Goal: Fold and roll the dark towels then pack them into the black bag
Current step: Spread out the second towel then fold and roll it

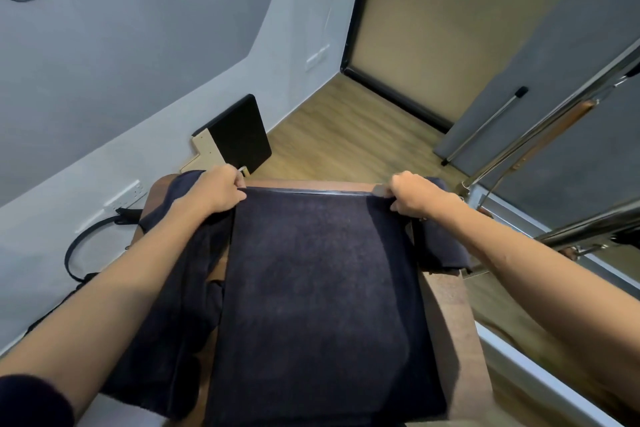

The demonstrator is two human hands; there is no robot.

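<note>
Squaring the towel's far edge

We are pinching the dark towel (322, 288) corners with left hand (221, 189) and right hand (414, 196) fingers, stretching it flat for folding.

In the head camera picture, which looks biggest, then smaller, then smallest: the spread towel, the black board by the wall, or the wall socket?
1. Spread towel
2. Black board, though farther away
3. Wall socket
</note>
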